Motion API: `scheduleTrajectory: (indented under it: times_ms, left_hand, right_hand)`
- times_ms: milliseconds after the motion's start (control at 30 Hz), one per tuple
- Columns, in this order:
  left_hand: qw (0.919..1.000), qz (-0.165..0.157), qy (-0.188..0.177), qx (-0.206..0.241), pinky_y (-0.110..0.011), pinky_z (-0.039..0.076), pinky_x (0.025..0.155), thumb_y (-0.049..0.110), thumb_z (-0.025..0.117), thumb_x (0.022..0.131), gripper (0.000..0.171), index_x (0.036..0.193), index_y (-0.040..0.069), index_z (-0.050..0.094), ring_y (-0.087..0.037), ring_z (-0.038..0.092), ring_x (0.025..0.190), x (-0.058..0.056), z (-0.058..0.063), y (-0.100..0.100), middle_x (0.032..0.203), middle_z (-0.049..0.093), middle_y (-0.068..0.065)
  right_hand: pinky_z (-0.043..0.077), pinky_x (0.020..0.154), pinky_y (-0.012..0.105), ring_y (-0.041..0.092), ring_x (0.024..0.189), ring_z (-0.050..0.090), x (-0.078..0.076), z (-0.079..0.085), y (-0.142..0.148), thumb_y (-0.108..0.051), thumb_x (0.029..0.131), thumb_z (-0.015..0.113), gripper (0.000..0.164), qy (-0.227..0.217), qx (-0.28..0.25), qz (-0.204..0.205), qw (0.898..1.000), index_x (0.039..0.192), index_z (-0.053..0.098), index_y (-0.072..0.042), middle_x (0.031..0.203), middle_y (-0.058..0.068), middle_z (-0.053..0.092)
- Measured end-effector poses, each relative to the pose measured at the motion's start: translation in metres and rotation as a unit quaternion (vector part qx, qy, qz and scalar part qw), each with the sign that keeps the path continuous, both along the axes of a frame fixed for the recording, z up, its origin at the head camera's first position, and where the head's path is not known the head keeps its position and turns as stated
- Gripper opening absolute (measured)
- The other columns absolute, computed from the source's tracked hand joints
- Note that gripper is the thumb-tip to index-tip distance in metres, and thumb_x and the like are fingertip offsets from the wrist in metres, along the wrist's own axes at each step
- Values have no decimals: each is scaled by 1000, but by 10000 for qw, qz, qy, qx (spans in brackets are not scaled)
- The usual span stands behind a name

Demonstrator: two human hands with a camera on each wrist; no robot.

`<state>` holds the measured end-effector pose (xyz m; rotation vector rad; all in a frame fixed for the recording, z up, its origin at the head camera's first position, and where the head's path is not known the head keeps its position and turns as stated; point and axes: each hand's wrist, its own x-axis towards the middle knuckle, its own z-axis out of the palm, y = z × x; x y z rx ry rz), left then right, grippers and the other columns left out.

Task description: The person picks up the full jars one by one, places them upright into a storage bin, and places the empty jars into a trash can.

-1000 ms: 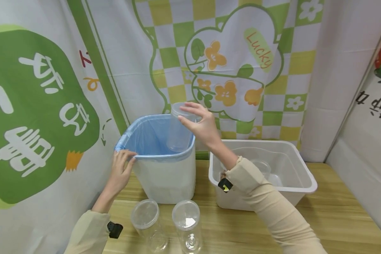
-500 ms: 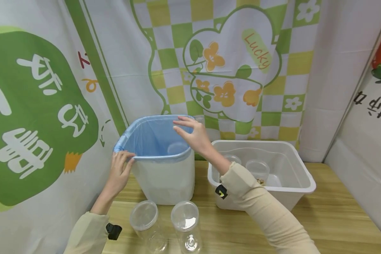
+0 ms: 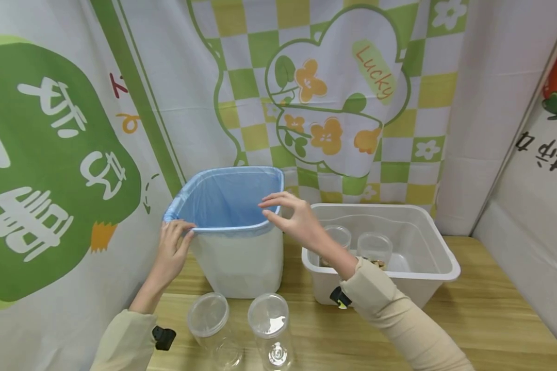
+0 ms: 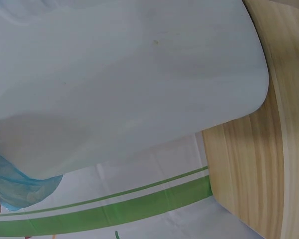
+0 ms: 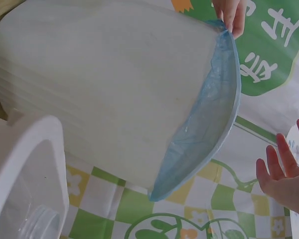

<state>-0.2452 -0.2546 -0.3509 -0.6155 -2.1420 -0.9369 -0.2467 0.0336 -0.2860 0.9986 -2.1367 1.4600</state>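
The left hand [image 3: 173,250] pinches the corner rim of the blue-lined waste bin [image 3: 239,263] on the worktop [image 3: 339,337]; the right hand [image 3: 299,221], fingers loosely bent, unladen, hovers at its right side.

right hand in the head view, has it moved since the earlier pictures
Yes: the bare right hand has moved down the picture against the white, tapered bin; its fingers, first level with the bin's back edge, now sit nearer its front edge.

Wood-grain tabletop [image 3: 501,309], checked green-and-yellow backdrop [image 3: 327,103], white left cloth [image 3: 42,330] with green patch [image 3: 51,159]
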Motion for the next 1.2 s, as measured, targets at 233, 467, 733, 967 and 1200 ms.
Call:
scheduleTrajectory:
  times_ms: [233,467,733,967,1200]
  left_hand:
    - [10000,22,7,-29,-56,7,102,-7,49,83,11,92,-9,56,-36,36,102,0,0,0,95,48,-22]
    - [10000,32,-2,-63,-55,7,102,-6,49,83,11,92,-8,56,-35,36,102,0,0,-1,95,48,-22]
    - [10000,16,6,-57,-55,4,103,-7,49,83,12,93,-8,56,-36,36,103,1,1,0,95,48,-22]
    - [10000,61,-16,-45,-56,1,103,-7,48,84,12,93,-8,55,-36,35,103,0,0,0,95,48,-22]
    - [9999,56,-148,-62,-55,3,103,-3,48,86,12,94,-8,55,-37,34,105,1,0,-1,98,48,-22]
  right_hand:
    - [40,91,30,13,104,51,15,-16,7,-12,82,62,16,331,244,89,9991,96,67,-7,105,3,60]
    - [42,87,29,16,101,53,23,-34,10,-10,79,63,16,738,292,225,9966,94,67,-6,101,6,61]
    - [43,87,30,16,102,53,35,-50,13,-11,79,64,16,779,580,416,9944,95,67,-9,104,4,60]
    - [42,88,30,16,102,52,44,-61,12,-12,79,64,18,690,705,606,9933,97,66,-10,105,4,59]
    - [42,90,32,19,104,51,53,-74,13,-13,78,64,21,731,1011,795,9890,99,65,-9,108,7,57]
